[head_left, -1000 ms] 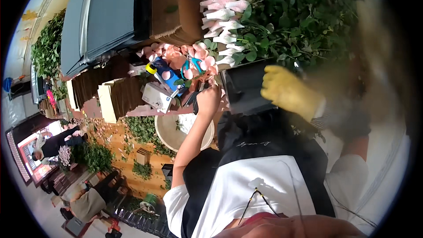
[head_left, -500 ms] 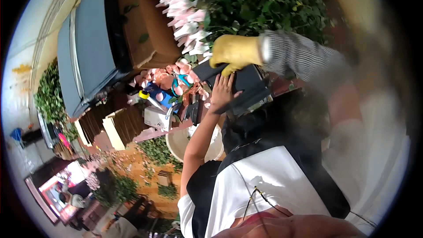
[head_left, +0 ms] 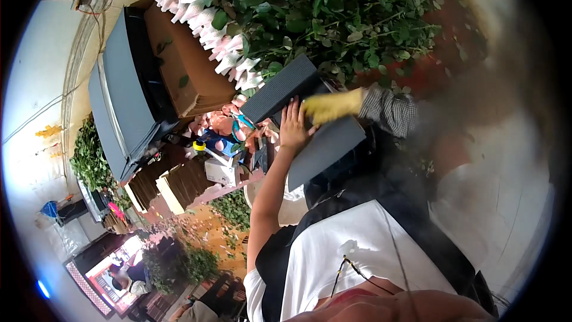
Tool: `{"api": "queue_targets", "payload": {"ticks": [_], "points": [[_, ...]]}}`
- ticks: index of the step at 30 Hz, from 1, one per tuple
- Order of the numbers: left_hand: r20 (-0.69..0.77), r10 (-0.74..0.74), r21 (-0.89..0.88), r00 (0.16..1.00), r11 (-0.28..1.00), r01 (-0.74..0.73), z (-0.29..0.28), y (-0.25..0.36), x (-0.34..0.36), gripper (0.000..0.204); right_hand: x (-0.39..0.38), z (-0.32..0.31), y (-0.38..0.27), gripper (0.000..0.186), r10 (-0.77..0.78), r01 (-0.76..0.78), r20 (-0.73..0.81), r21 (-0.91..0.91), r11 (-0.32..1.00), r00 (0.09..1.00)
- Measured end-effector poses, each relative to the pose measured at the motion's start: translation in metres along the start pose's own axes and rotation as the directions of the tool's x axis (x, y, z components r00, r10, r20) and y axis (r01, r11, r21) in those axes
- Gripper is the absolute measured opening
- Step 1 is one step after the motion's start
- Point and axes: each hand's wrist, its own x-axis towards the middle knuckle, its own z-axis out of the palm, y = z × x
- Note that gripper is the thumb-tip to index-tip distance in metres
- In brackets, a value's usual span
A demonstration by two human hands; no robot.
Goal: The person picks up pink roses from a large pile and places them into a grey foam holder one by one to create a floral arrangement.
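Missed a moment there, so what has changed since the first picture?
The bare left hand moved right, from beside the pink petals to the dark ribbed panel; the gloved right hand moved left, close beside that hand. The white box stayed where it was.

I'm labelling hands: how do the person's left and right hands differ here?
The left hand is bare, whereas the right hand wears a yellow glove. The left hand looks sharp, the right hand blurred. A patterned sleeve reaches the right hand; the left hand's forearm is bare. Both are near the ridged grey board.
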Motion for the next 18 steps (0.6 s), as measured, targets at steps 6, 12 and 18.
{"api": "queue_targets", "payload": {"ticks": [6, 12, 18], "points": [[-0.024, -0.035, 0.030, 0.999, 0.999, 0.036, -0.001, 0.000, -0.001, 0.089, -0.111, -0.028, 0.004, 0.050, 0.522, -0.657, -0.760, 0.171, 0.735, 0.387], [-0.020, -0.038, 0.035, 0.999, 0.999, 0.038, 0.006, -0.001, -0.009, 0.090, -0.034, -0.025, -0.082, 0.038, 0.077, -0.298, -0.713, -0.190, 0.935, 0.697], [-0.031, -0.025, 0.084, 0.999, 0.996, 0.028, 0.000, 0.000, -0.008, 0.090, -0.022, -0.033, -0.040, 0.037, 0.198, 0.000, -0.683, 0.278, 0.960, 0.703]]}}
